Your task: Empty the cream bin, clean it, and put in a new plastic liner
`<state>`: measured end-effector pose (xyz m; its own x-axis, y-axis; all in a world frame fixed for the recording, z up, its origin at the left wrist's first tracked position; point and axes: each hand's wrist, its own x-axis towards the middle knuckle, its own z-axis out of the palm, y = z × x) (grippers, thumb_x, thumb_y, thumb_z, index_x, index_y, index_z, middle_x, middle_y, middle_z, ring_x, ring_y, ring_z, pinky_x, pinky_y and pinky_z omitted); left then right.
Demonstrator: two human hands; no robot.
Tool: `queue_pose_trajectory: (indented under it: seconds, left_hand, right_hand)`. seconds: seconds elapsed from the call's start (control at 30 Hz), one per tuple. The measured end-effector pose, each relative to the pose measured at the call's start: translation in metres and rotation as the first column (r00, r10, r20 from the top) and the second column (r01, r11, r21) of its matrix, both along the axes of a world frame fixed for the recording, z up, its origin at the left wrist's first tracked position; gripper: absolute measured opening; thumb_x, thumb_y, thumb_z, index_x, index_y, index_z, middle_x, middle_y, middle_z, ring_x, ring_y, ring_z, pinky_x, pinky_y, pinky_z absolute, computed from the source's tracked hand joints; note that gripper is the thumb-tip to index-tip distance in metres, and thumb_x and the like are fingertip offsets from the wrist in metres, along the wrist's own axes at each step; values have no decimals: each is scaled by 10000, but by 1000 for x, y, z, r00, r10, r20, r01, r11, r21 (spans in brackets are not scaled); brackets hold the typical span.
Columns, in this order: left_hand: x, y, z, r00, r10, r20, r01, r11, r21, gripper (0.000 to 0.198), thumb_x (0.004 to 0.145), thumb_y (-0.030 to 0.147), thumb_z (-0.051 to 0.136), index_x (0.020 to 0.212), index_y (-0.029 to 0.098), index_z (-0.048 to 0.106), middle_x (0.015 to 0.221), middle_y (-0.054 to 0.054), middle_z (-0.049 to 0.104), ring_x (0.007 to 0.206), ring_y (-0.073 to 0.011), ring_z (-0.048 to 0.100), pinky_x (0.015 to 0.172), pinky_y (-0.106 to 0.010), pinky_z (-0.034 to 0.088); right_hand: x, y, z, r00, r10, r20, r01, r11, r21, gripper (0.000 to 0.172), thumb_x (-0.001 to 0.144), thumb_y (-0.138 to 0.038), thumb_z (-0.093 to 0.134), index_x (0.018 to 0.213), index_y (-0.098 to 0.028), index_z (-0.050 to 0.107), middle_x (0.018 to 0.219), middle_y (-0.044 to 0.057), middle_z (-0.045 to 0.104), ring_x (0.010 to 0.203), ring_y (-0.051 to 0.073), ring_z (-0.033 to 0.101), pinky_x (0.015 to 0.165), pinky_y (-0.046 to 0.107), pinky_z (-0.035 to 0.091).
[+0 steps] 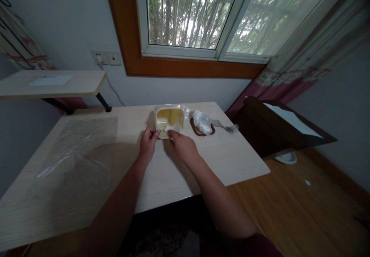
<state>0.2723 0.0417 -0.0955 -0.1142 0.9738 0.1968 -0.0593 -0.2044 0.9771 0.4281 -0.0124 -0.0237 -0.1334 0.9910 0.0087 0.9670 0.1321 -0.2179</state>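
Observation:
A cream, squarish plastic tub (170, 115) stands at the back middle of the table, its yellowish inside facing me. My left hand (148, 144) is closed at the tub's near left corner, thumb and fingers pinching the rim there. Beside it, my right hand (183, 144) is closed at the near edge, with the fingertips pressed together. A thin whitish piece (174, 126) shows just above the right fingertips, inside the tub; its kind is unclear. What the right fingers pinch is hidden.
Right of the tub, a crumpled white plastic bag (202, 122) lies over a brown loop (199, 133). A clear plastic sheet (83, 153) covers the table's left part. A raised shelf (52, 83) stands at back left, and a dark brown piece of furniture (260, 130) at right.

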Motion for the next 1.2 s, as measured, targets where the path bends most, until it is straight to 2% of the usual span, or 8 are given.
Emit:
queue_pose_trajectory:
  seconds: [0.3,0.5,0.67,0.77,0.97,1.2]
  left_hand:
    - [-2,4,-7,998,35,50,-36,999,21,290,799,421,751,793,207,556,727,33,539,684,-126,518,666,-238,419]
    - [2,7,-8,987,60,147,-56,998,-31,362,765,487,769,770,207,541,714,19,567,679,-136,561,655,-253,464]
    - [2,6,-10,988,54,147,-51,998,-25,350,759,473,778,786,208,551,736,17,582,699,-136,579,663,-254,477]
    - [3,6,-11,987,49,151,-48,999,-13,332,763,449,780,787,206,554,730,20,574,687,-131,569,660,-251,470]
    - [3,5,-10,986,8,167,-9,1000,5,307,770,412,783,796,200,562,727,28,560,684,-124,546,669,-246,452]
    - [3,6,-13,988,24,154,-25,1000,7,308,779,429,780,790,203,571,742,16,573,710,-138,551,685,-258,457]
  right_hand:
    - [-3,0,-3,998,30,-47,-29,999,13,490,979,-293,504,1467,-246,512,1335,101,700,1058,290,729,887,400,560]
    - [-5,3,-7,977,66,-202,-61,998,33,535,951,-244,522,1486,-225,510,1389,89,673,1158,250,693,989,362,527]
    - [-10,1,-11,934,141,-327,-129,990,60,565,954,-270,537,1514,-219,486,1410,86,660,1212,234,666,1011,343,514]
    - [-9,1,-8,942,133,-310,-121,991,58,552,949,-267,539,1499,-222,506,1399,84,668,1211,240,667,1012,343,512]
    - [-2,1,-5,986,-4,-169,5,1000,8,521,947,-251,510,1467,-225,539,1366,98,687,1095,271,719,961,386,538]
    - [-5,-1,-10,921,208,-331,-193,978,77,614,920,-210,519,1532,-213,467,1451,81,629,1245,228,645,1036,336,500]
